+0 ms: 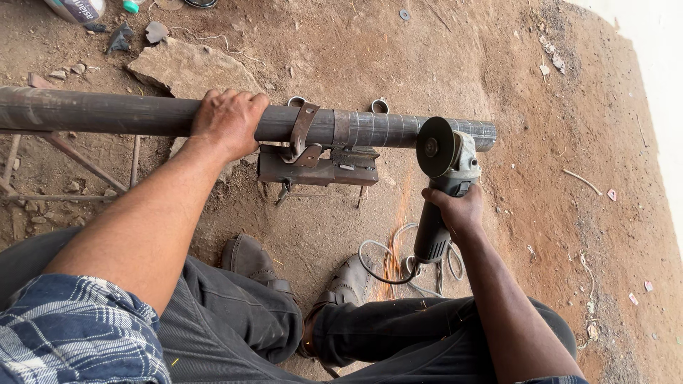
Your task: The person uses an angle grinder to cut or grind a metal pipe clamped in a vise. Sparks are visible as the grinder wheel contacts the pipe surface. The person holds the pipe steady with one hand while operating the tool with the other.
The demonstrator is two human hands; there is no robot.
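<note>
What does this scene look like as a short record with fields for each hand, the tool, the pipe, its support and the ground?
Left hand: gripped over the dark metal pipe
Right hand: wrapped around the angle grinder
Grinder disc: against the pipe near its right end, sparks falling below
Pipe: lying level, shiny ground section by the disc
Support: metal clamp stand under the pipe
Ground: bare dirt, flat stone behind the pipe
Cable: looped near the shoes

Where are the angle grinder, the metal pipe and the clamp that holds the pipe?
angle grinder [448, 167]: head view, on the grey gear housing behind the disc.
metal pipe [107, 114]: head view, on the bare dark length left of the left hand.
clamp [304, 128]: head view, on the rusty strap over the pipe.
</note>
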